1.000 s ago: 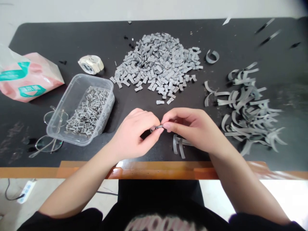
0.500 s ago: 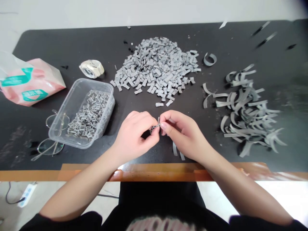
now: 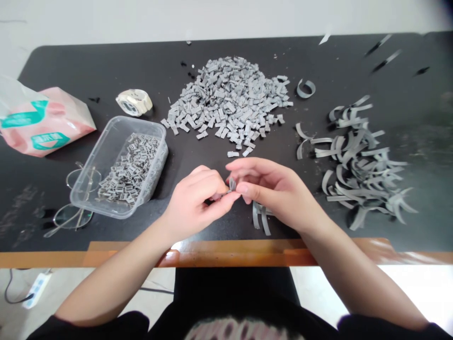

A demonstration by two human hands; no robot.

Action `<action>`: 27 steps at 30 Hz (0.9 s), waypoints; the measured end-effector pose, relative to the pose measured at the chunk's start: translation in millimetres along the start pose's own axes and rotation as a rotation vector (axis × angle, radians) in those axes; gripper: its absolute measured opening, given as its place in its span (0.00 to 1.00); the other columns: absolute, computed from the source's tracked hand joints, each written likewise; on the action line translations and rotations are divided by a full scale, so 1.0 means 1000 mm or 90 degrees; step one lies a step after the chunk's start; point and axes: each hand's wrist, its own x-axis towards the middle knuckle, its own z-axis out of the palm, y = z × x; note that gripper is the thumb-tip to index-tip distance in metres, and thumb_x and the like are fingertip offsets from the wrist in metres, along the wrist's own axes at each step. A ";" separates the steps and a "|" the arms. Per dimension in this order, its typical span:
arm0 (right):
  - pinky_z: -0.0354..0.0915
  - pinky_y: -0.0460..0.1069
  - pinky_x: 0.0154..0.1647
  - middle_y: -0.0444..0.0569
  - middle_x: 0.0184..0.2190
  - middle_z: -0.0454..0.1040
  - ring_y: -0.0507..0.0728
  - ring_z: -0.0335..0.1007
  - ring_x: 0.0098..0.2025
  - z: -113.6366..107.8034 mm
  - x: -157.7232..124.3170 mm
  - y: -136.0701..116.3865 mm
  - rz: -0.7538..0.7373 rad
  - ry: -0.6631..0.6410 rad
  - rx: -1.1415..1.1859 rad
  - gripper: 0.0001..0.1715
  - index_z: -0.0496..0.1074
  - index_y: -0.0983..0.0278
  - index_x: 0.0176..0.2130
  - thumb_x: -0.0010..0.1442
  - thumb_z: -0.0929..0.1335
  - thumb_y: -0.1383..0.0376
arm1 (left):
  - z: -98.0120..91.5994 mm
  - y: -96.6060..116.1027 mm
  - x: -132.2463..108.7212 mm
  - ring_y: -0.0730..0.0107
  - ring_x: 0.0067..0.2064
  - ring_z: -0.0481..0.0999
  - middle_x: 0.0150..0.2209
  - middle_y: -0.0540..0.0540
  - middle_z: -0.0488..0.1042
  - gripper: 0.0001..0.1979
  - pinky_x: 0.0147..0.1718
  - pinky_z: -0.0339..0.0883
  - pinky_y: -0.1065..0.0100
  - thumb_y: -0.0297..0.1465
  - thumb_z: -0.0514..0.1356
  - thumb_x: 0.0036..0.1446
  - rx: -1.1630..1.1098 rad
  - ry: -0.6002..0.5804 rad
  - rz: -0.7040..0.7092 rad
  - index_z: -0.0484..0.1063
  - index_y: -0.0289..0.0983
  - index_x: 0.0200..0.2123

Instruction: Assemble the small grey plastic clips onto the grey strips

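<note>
Above the table's near side, my two hands meet around a small folded piece of grey strip (image 3: 232, 184). My left hand (image 3: 198, 196) pinches it between thumb and bent index finger. The thumb tip of my right hand (image 3: 274, 191) presses on its right side, with the index finger raised and arched over it. Part of the strip is hidden by the fingers, and whether a buckle sits on it cannot be made out. A few loose grey strips (image 3: 264, 219) lie under my right hand.
A clear plastic box (image 3: 118, 212) of small metal buckles stands left, near eyeglasses (image 3: 74, 215). Behind are a watch (image 3: 134, 102) and a tissue pack (image 3: 49, 123). A heap of short grey pieces (image 3: 233, 94) lies beyond my hands; curved grey strips (image 3: 361, 165) spread right.
My right index finger has lifted and stretched out over the piece. The grey strip now stands folded between the thumbs, and my left thumb has moved slightly right.
</note>
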 end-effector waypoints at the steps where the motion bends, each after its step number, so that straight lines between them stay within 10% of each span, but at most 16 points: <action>1: 0.70 0.43 0.31 0.44 0.33 0.79 0.49 0.74 0.32 -0.001 0.000 -0.001 0.003 -0.001 -0.001 0.09 0.79 0.64 0.41 0.58 0.76 0.69 | 0.000 0.000 0.000 0.75 0.27 0.70 0.23 0.54 0.71 0.14 0.31 0.66 0.72 0.27 0.63 0.64 -0.014 -0.006 -0.014 0.65 0.38 0.26; 14: 0.74 0.45 0.30 0.42 0.25 0.79 0.50 0.75 0.26 0.005 -0.001 -0.003 -0.084 0.179 -0.180 0.03 0.80 0.63 0.32 0.58 0.75 0.71 | 0.007 0.004 -0.002 0.72 0.35 0.79 0.34 0.48 0.80 0.05 0.39 0.74 0.71 0.32 0.63 0.64 -0.420 -0.019 -0.401 0.76 0.36 0.40; 27: 0.74 0.49 0.39 0.45 0.34 0.83 0.54 0.78 0.35 -0.003 0.000 0.006 -0.037 0.112 -0.177 0.06 0.82 0.61 0.36 0.55 0.79 0.64 | -0.001 0.004 0.003 0.75 0.27 0.70 0.25 0.52 0.72 0.10 0.27 0.66 0.72 0.36 0.66 0.62 -0.343 -0.003 -0.353 0.73 0.37 0.30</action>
